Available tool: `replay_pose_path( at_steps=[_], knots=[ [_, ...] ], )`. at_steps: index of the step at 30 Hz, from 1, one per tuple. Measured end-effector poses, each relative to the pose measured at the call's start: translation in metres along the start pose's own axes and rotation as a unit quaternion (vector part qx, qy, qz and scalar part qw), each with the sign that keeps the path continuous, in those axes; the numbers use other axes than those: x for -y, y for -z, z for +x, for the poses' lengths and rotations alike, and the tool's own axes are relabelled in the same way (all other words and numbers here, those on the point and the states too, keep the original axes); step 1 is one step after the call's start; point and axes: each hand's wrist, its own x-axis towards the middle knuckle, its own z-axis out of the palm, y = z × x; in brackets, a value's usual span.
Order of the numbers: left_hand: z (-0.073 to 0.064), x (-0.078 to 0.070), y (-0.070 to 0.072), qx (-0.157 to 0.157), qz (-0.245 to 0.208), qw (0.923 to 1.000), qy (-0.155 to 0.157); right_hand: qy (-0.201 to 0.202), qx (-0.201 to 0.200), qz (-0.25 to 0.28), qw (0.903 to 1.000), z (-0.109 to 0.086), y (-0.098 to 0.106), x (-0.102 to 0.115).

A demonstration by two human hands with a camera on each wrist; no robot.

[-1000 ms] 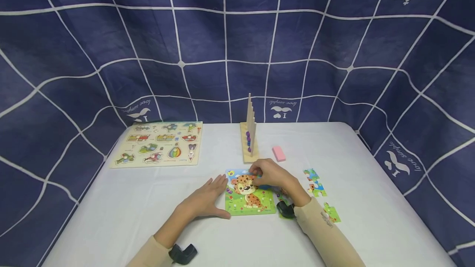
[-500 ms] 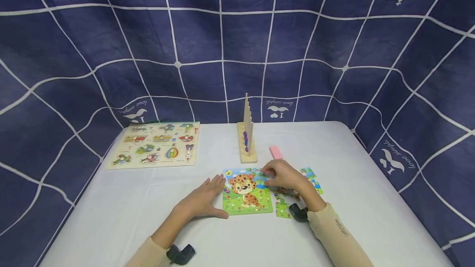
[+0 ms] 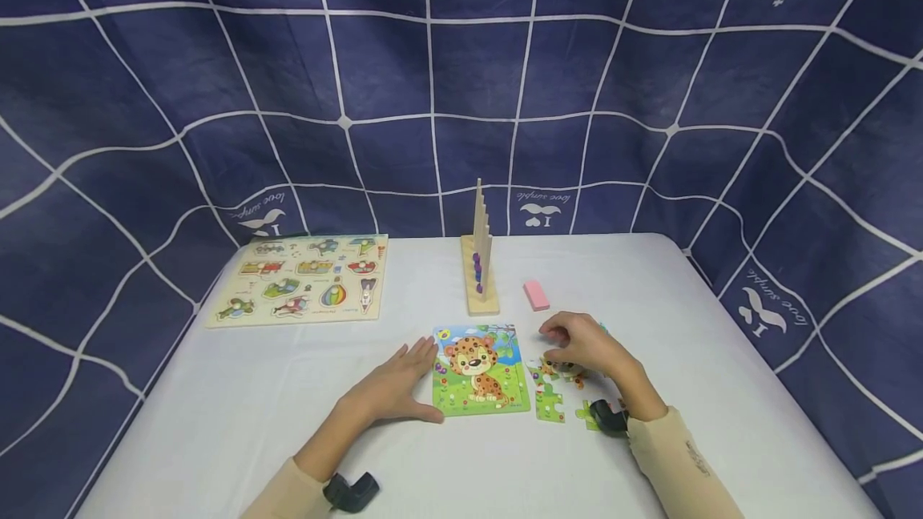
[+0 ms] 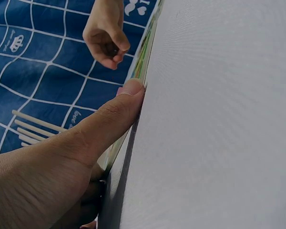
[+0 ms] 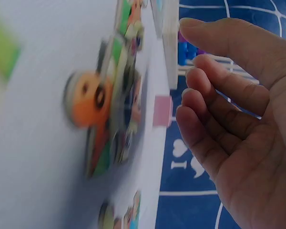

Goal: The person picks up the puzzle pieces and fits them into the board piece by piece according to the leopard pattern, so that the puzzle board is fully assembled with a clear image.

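Note:
A square jigsaw board (image 3: 479, 403) with a spotted leopard picture lies at the table's middle front. My left hand (image 3: 392, 387) rests beside its left edge, fingers extended; in the left wrist view the thumb (image 4: 102, 119) touches the board's edge. My right hand (image 3: 584, 343) hovers over loose jigsaw pieces right of the board, fingers loosely bent and nothing between them. In the right wrist view an orange spotted jigsaw piece (image 5: 88, 102) lies overlapping others, blurred. A green jigsaw piece (image 3: 550, 404) lies by the board's right edge; more pieces are partly hidden beneath the right hand and wrist.
Behind the board stands a wooden peg stand (image 3: 481, 295) with upright rods and purple and blue beads. A pink block (image 3: 536, 295) lies to its right. A wooden vehicle puzzle board (image 3: 299, 283) lies back left. A blue checked curtain (image 3: 476, 78) surrounds the white table (image 3: 404, 463).
My right hand has moved right, off the leopard board's upper right and over the loose pieces, baring that corner. My left hand stays beside the board. The camera view has shifted slightly.

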Motion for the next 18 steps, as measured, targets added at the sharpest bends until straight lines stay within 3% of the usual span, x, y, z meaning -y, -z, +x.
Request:
replay_pose_path(
  at_steps=[18],
  knots=[
    [0.0, 0.0, 0.0, -0.003, -0.002, 1.0, 0.0, -0.031, -0.02, -0.006, 0.9993, -0.025, 0.023, -0.036]
  ],
)
